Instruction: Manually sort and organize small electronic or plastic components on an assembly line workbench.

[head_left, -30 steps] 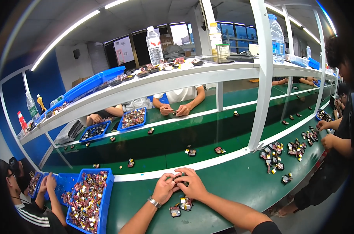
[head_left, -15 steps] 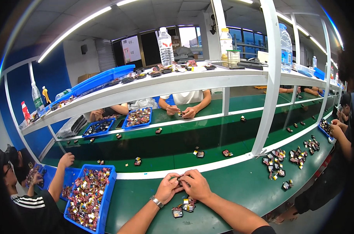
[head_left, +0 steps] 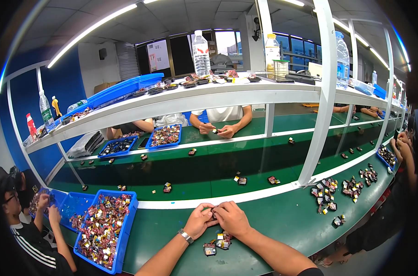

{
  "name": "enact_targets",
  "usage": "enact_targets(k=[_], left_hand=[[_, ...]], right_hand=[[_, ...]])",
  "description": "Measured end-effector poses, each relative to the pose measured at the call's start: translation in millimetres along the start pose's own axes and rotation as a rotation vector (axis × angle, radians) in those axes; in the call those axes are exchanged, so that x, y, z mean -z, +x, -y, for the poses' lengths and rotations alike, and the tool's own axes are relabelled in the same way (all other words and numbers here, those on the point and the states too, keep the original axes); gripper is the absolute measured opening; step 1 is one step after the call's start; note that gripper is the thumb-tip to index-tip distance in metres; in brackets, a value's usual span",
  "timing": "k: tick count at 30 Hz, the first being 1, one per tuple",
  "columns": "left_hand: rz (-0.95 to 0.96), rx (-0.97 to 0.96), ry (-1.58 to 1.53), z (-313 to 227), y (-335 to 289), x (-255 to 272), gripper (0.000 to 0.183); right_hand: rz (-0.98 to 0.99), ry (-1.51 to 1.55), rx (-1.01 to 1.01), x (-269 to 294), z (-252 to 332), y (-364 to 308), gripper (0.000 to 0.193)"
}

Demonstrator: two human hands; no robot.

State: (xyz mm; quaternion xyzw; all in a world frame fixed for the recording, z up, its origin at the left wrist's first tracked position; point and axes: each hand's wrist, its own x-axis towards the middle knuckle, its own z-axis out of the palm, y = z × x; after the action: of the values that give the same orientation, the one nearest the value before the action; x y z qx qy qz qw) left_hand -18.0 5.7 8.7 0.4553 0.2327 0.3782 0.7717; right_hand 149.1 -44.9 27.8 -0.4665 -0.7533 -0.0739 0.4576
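Observation:
My left hand (head_left: 198, 222) and my right hand (head_left: 233, 219) meet over the near edge of the green bench. Their fingertips pinch a small dark piece (head_left: 214, 213), mostly hidden by the fingers. Just below them on the bench lies a little group of small black square cases (head_left: 210, 249) with reddish wires and white and yellow labels. To the left stands a blue tray (head_left: 129, 234) heaped with many similar reddish, yellow-tagged parts. A watch (head_left: 186, 236) sits on my left wrist.
More cases (head_left: 326, 193) lie in clusters at right. Others are scattered along the green strip (head_left: 204, 184) beyond the white rail (head_left: 218, 199). A white post (head_left: 320, 101) and shelf (head_left: 181, 103) with bottles stand ahead. Co-workers sit at left (head_left: 29, 230), across and at right.
The co-worker at left has drawn an arm back from beside the blue tray. A piece now shows at the strip's left end. The view has shifted slightly; my hands keep their pinch.

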Motion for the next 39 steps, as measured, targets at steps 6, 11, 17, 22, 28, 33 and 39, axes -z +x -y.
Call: enact_targets(k=[6,11,17,22,28,33,39], left_hand=[[-0.017,-0.013,0.029,1,1,-4,0.024],[-0.044,-0.027,0.052,3,1,-7,0.024],[-0.097,-0.058,0.05,8,1,-7,0.026],[-0.115,-0.085,-0.088,6,0,1,0.029],[-0.161,-0.135,-0.172,-9,8,1,0.051],[-0.084,-0.115,0.012,-9,5,3,0.045],[-0.041,-0.095,0.154,-2,7,11,0.027]], right_hand=[[-0.043,-0.105,0.013,-6,1,-1,0.016],[-0.082,-0.109,0.03,-3,2,0,0.014],[-0.052,-0.083,0.035,-5,4,1,0.015],[0.032,0.056,-0.01,-11,4,3,0.029],[-0.074,-0.013,-0.095,-42,-41,39,0.023],[-0.007,-0.053,-0.335,-67,-95,53,0.027],[-0.162,-0.125,-0.336,-33,-111,33,0.037]])
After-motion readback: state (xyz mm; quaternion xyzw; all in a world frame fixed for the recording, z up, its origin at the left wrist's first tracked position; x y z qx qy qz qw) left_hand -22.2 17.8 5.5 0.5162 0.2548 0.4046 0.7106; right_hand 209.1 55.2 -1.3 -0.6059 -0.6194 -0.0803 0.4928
